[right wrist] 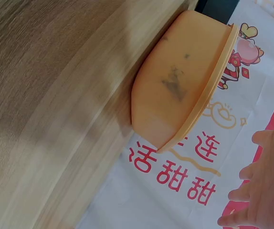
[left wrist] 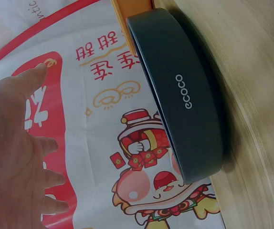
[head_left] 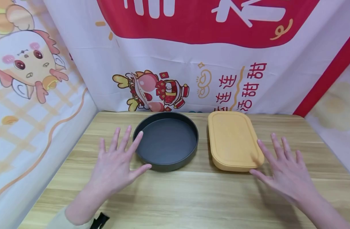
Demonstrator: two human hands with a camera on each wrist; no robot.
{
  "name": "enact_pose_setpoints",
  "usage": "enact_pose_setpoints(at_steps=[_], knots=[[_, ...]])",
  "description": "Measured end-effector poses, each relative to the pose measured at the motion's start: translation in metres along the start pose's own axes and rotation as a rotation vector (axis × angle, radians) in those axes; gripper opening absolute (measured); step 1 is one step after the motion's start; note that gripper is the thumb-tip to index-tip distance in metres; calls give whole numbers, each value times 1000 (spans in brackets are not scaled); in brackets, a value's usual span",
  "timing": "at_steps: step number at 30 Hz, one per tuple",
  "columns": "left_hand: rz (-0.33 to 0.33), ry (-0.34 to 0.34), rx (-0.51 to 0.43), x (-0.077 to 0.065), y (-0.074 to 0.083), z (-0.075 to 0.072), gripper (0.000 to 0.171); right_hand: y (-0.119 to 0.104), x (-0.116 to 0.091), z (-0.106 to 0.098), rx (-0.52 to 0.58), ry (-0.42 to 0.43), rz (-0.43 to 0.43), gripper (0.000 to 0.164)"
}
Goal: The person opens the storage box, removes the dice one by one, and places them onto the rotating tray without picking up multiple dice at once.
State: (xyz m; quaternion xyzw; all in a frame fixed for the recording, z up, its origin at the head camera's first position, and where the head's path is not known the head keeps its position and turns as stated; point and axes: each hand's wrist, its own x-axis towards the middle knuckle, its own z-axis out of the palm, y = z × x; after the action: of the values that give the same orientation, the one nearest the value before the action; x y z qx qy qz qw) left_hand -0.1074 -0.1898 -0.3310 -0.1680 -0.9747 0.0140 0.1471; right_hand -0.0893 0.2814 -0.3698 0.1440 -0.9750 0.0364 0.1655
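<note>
Head view: near the counter's far edge, we see pan, partly finger-hidden, and yellow box, between widely spread left hand and right hand.

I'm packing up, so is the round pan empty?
Empty: in the head view, the round pan shows only its bare floor and wall.

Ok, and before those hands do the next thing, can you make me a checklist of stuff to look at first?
1. Left hand holding nothing, fingers spread: ok.
2. Right hand holding nothing, fingers spread: ok.
3. Round dark pan sitting flat on the table: ok.
4. Gap between pan and yellow box: ok, the head view shows them apart.
5. Lid on the box: ok.
6. What's inside the box: cannot tell, the lid hides it.
</note>
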Motion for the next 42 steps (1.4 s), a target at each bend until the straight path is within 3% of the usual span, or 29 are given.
enact_pose_setpoints(at_steps=[17, 22, 35, 42], knots=[[68, -45, -2, 16, 24, 5, 98, -3, 9, -10, -7, -24, -11, 97], [88, -81, -25, 24, 40, 13, 99, -7, 15, -10, -3, -35, -40, 95], [194, -101, -74, 47, 87, 28, 101, -20, 32, -5, -37, -72, -125, 92], [233, -136, -213, 54, 111, 42, 104, -21, 35, 4, 9, -91, -187, 91]])
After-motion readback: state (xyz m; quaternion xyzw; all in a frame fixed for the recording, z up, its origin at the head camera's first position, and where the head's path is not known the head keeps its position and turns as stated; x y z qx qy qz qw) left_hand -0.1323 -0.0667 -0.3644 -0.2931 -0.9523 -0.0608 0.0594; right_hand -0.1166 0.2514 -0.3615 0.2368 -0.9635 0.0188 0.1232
